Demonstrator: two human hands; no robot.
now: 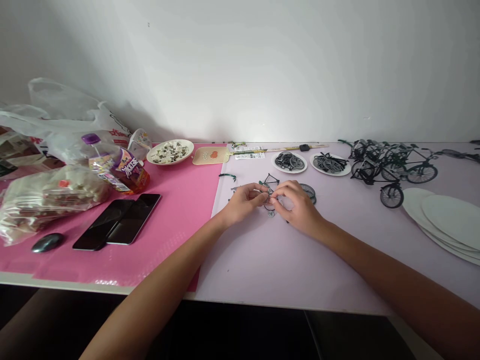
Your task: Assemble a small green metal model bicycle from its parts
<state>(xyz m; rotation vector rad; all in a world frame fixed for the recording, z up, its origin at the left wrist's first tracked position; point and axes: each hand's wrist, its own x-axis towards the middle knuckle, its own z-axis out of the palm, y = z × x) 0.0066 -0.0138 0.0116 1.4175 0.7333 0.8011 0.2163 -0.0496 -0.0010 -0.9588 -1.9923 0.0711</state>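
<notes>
The small thin piece pinched between the bare left hand and bare right hand is mostly covered, its shape unreadable. The right edge crops the stack of flat white oval plates.

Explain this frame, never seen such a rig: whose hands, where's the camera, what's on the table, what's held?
There is no machine: these are a person's two bare hands. The one picture comes from a camera worn on the head, looking forward and down. The left hand and right hand pinch a small part, mostly hidden. Just past the right hand lie wheels; beyond are two small plates of dark parts; farther right, model bicycles and stacked white plates. On the pink cover to the left are two phones, a mouse and a drink bottle.
</notes>
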